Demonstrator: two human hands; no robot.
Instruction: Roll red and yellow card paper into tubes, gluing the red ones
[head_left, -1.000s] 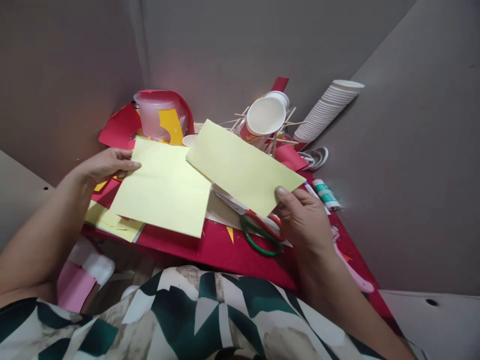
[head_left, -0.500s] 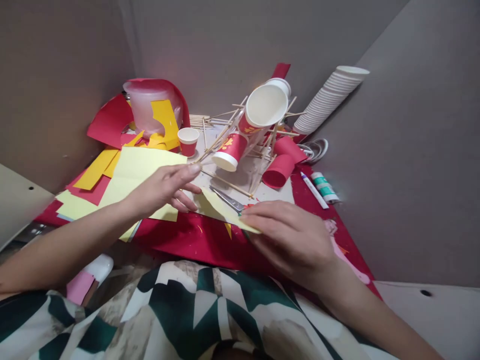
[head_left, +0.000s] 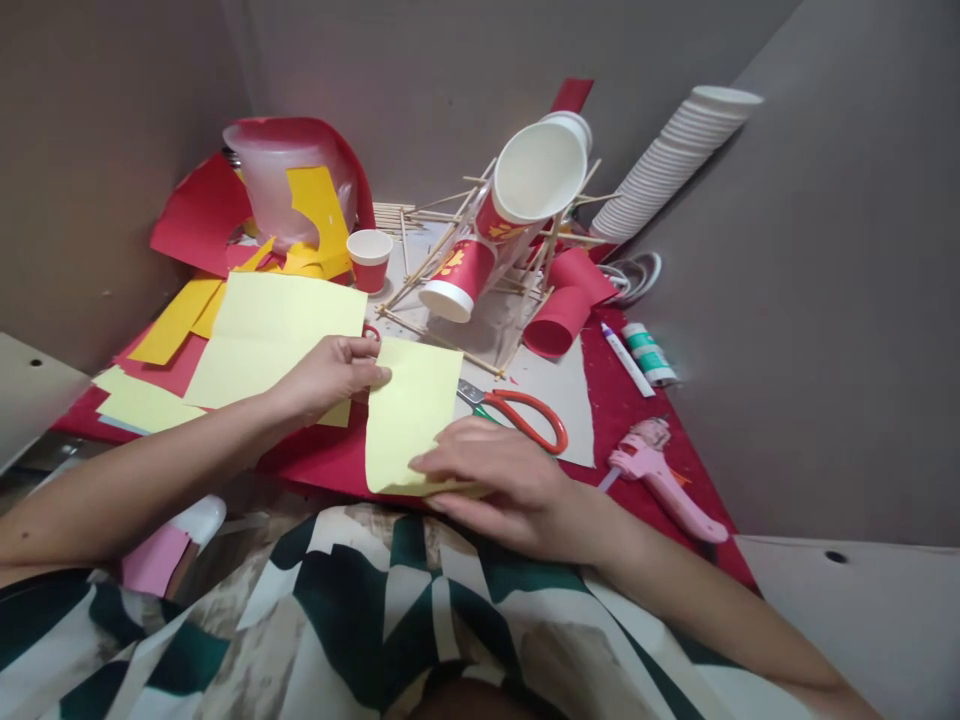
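A small piece of pale yellow paper (head_left: 409, 415) faces up in front of me, between my two hands. My left hand (head_left: 330, 375) has its thumb and fingers closed on the paper's left edge. At the lower right corner my right hand (head_left: 510, 480) grips the same paper, thumb below and fingers above. Scissors (head_left: 536, 410) with orange handles lie just right of the paper, which covers their blade tips. A larger yellow sheet (head_left: 277, 320) rests under and behind my left hand, and a small red ring (head_left: 370, 331) shows beyond its fingers.
Behind stands a frame of thin sticks (head_left: 442, 260) bearing red and white paper cups (head_left: 544, 170). To the right lie a pink glue gun (head_left: 667, 480), a marker (head_left: 627, 360) and a red paper tube (head_left: 559, 322). Stacked cups (head_left: 675, 160) lean on the wall; a plastic tub (head_left: 274, 185) stands left.
The small yellow paper has turned to lie flatter and face up. My left hand has closed on its edge, and my right hand has moved left and down, uncovering the scissor handles and glue gun.
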